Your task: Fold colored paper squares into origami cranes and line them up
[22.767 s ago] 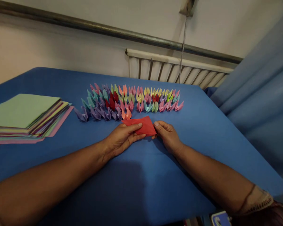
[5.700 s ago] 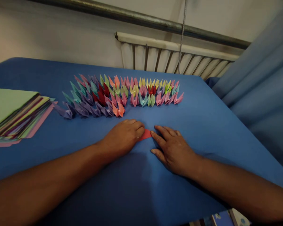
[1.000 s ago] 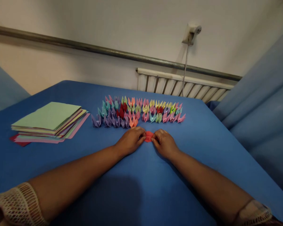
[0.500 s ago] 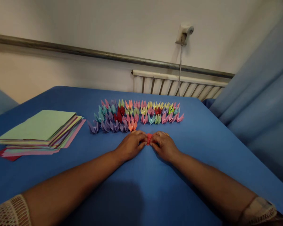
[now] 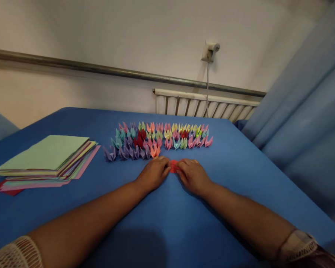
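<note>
A small folded piece of red paper lies on the blue table between my two hands. My left hand pinches its left edge. From the other side, my right hand has its thumb and fingers closed on the right part of the paper. The fingers cover much of the paper, so its exact folds cannot be made out. Just beyond my hands stand several rows of coloured origami cranes, with an orange crane closest to my left hand.
On the left side of the table sits a stack of coloured paper sheets, pale green on top and a red sheet poking out below. Behind are a wall rail, a radiator and a corded wall socket. A blue curtain hangs at right.
The camera view has shifted slightly. A bit more of the red paper shows between my hands, and my right fingers sit differently on it. Cranes and sheet stack stay in place.
</note>
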Available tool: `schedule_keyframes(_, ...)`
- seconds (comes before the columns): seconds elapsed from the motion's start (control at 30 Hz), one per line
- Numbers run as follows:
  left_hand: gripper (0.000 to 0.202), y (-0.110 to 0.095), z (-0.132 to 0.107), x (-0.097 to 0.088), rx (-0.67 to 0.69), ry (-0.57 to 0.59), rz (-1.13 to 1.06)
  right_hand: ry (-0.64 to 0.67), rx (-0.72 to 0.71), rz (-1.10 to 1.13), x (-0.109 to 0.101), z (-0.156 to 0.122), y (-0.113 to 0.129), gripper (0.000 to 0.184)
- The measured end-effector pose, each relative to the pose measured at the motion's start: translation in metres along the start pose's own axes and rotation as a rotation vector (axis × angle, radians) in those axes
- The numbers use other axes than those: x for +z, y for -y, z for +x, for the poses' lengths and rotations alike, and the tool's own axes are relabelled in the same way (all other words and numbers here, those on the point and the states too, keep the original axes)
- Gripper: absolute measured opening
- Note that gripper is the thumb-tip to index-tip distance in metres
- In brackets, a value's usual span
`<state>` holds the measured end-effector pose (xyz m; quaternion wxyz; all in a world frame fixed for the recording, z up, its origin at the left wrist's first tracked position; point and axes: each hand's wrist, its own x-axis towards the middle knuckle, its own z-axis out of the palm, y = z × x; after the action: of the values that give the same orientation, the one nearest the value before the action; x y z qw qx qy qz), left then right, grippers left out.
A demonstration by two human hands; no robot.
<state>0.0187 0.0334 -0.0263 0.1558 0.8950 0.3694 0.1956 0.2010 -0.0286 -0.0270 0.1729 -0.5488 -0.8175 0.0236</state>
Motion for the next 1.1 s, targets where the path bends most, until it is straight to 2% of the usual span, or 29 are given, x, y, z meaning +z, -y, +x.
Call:
schedule_keyframes(0.17,0.01,0.002,0.0,0.0,-0.003,0.004,-0.006,0.062,-0.068,-0.111,-0.003,-0.009,0.009,0.034)
schedule_keyframes(0.4,0.014,-0.003,-0.009,-0.007,0.025,0.016,0.085,0.074,-0.057,-0.09,-0.002,-0.012,0.01,0.032)
schedule_keyframes(0.57,0.026,-0.007,-0.015,-0.013,0.149,0.089,0.198,0.084,-0.058,-0.072,-0.001,-0.012,0.007,0.033)
schedule_keyframes(0.7,0.028,-0.006,-0.017,-0.014,0.223,0.151,0.318,0.081,-0.054,-0.05,-0.002,-0.013,0.003,0.034)
schedule_keyframes(0.87,0.029,-0.006,-0.019,-0.013,0.218,0.193,0.406,0.086,-0.062,-0.025,-0.004,-0.012,0.0,0.034)
schedule_keyframes(1.1,0.03,-0.011,-0.018,-0.018,0.18,0.204,0.351,0.056,-0.048,-0.06,-0.008,-0.013,0.004,0.032)
